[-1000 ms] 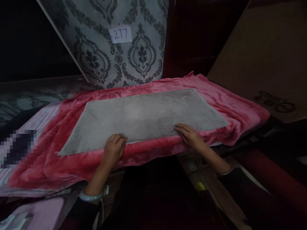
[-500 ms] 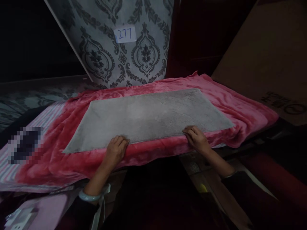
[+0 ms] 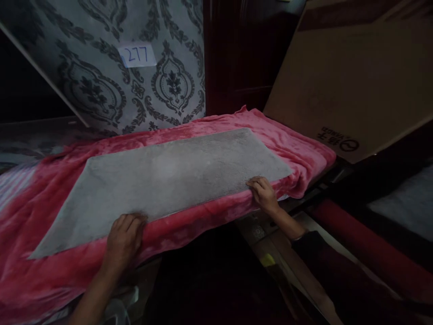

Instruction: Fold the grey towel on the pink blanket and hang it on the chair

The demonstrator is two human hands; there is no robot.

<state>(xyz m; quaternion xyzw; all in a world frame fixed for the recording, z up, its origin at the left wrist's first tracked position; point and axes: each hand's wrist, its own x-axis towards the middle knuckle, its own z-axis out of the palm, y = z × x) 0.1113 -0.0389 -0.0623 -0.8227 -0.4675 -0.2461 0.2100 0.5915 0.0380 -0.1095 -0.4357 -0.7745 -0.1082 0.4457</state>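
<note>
A grey towel (image 3: 169, 176) lies spread flat, its surface slightly creased toward the right, on a pinkish-red plush blanket (image 3: 203, 219). At the towel's near edge, left of its middle, my left hand (image 3: 123, 239) has its fingers curled down and closed on the border. Farther right along that same edge, my right hand (image 3: 264, 194) pinches the cloth between thumb and fingers near the right corner. The fingertips of both hands are partly hidden.
A large cardboard box (image 3: 352, 81) leans at the back right. Behind the blanket stand a patterned wall (image 3: 138, 90), with a paper marked 277 (image 3: 137, 55), and a dark red door-like panel (image 3: 237, 58). Striped fabric (image 3: 15, 183) shows at the left.
The view has swung to the right, so the towel and blanket sit farther left and more of the box shows. Both hands stay at the towel's near edge.
</note>
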